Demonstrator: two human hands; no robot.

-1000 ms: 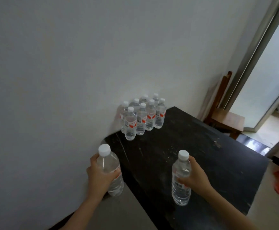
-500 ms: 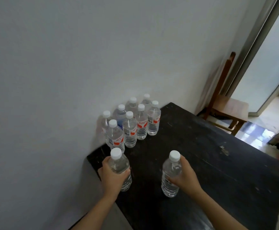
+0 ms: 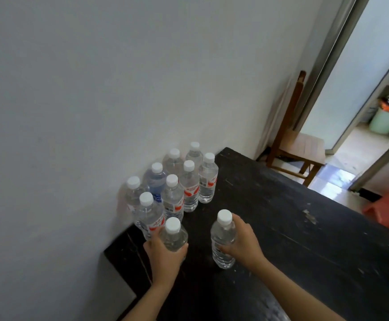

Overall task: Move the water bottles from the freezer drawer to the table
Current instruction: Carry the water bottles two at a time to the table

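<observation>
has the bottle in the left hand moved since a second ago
Yes. The left hand's bottle went from off the table's corner to over it, toward the standing bottles.

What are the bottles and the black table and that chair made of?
The bottles look like thin clear plastic: you see through them, and their white caps are matte. The table seems to be wood painted black, since pale scratches and chips show through. The chair looks like plain brown wood with visible slats.

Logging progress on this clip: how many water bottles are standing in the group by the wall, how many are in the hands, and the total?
Bottles standing by the wall: 8
Bottle in left hand: 1
Bottle in right hand: 1
Total: 10
</observation>
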